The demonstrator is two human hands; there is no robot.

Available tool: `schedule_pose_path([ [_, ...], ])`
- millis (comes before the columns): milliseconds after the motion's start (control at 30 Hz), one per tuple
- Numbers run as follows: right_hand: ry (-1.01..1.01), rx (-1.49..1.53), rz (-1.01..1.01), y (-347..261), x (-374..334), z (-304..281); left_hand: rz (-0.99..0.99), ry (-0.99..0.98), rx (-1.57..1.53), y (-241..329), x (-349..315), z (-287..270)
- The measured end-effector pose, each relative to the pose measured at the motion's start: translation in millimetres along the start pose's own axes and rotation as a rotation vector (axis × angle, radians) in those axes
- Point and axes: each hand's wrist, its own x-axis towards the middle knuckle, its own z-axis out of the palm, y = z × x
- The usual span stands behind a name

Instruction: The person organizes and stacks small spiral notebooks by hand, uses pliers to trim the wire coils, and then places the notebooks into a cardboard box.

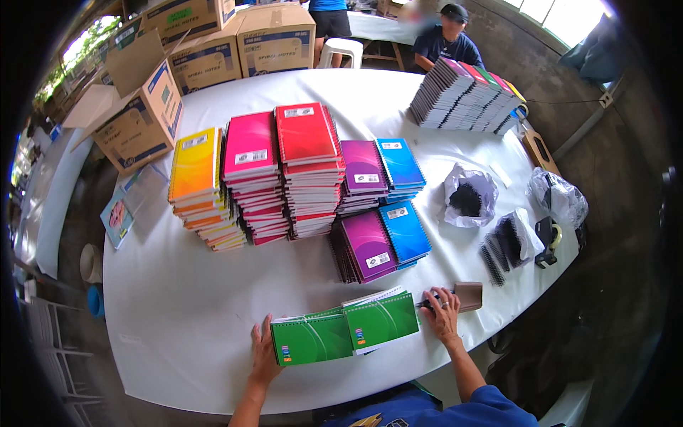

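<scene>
Two green spiral notebooks or small stacks of them lie side by side near the table's front edge: the left green notebook [311,340] and the right green notebook [384,322], which slightly overlaps it. White pages and wire holes show along their far edges. My left hand [264,354] grips the left notebook's outer edge, thumb partly hidden. Just right of the other notebook is my right hand [444,313], its fingers curled over a small dark object [425,303] whose kind I cannot make out. A brown block [468,296] lies beside those fingers.
Beyond stand stacks of yellow [196,164], pink [250,146], red [307,135], purple [368,245] and blue notebooks [404,231]. To the right are bags of black spiral coils [467,199] and a tape dispenser [548,242]. Cartons [139,121] and a seated person [452,43] are farther back.
</scene>
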Motion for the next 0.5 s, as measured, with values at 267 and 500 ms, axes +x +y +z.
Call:
schedule_pose_path([
  [267, 0.035, -0.001, -0.002, 9, 5, 5, -0.034, 0.039, 0.059, 8, -2, 11],
  [500, 0.061, -0.025, -0.023, 22, -4, 8, -0.082, -0.080, 0.030, 36, 17, 21],
])
